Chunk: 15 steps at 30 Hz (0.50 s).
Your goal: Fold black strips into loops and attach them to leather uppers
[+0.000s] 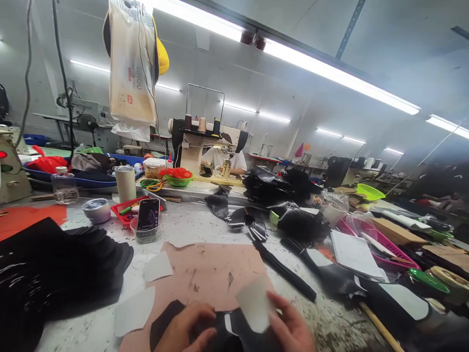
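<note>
A pale, thin cut piece (252,304) is pinched between the thumb and fingers of my right hand (291,325), tilted above the work. Below it lies a black leather-like piece (234,337) with a short white strip (228,322) on it. My left hand (188,328) rests on this black piece, fingers bent and thumb apart from them. Under both hands spreads a worn pinkish sheet (205,274). Two more pale pieces, one at its upper left (158,267) and a nearer one (135,311), overlap the sheet's left edge.
Black cut pieces (73,264) are stacked at left. A phone (148,215) leans in a clear tub. Beyond stands a sewing machine (205,151) with a person behind it. A notebook (355,254), pink basket (392,249) and wooden handle (381,326) lie at right.
</note>
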Each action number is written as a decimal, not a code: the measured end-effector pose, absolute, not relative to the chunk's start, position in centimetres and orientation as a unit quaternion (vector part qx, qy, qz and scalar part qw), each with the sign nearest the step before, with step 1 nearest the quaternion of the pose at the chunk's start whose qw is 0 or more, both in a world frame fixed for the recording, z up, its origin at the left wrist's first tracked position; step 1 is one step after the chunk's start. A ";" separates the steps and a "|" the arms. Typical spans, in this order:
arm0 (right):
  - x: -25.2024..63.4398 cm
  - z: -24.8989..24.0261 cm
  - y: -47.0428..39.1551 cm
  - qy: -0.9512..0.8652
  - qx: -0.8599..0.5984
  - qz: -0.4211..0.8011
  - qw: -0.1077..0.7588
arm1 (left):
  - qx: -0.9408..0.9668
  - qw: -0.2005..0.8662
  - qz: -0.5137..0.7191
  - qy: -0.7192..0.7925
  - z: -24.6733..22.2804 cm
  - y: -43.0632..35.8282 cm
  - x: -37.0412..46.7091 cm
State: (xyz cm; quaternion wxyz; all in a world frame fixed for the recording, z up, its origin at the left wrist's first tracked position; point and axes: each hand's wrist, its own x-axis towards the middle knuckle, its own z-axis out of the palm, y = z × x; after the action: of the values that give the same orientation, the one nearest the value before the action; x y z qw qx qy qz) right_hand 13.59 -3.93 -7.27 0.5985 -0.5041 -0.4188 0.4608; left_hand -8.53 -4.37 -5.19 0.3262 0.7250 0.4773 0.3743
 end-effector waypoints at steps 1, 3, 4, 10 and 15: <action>12.2 -7.0 -3.5 -0.417 -0.471 0.507 0.590 | 0.685 0.370 0.395 0.487 -5.1 -4.4 -8.2; 9.7 -6.2 -3.2 -0.433 -0.438 0.554 0.561 | 0.601 0.442 0.434 0.505 -5.1 -4.6 -7.8; 8.7 -5.8 -3.2 -0.444 -0.433 0.559 0.550 | 0.560 0.466 0.452 0.514 -5.1 -4.8 -7.8; 7.0 -5.5 -4.7 -0.560 -0.447 0.514 0.472 | 0.398 0.512 0.501 0.573 -5.0 -6.2 -8.8; 8.1 -5.8 -5.7 -0.756 -0.430 0.214 0.445 | 0.423 0.534 0.430 0.592 -6.2 -8.3 -10.7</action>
State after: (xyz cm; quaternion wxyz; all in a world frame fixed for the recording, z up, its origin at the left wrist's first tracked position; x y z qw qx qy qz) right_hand 8.14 -5.65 -5.80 0.4451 -0.4297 -0.7560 0.2137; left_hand -10.71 -8.30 -6.22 0.5344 0.4234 0.5915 0.4305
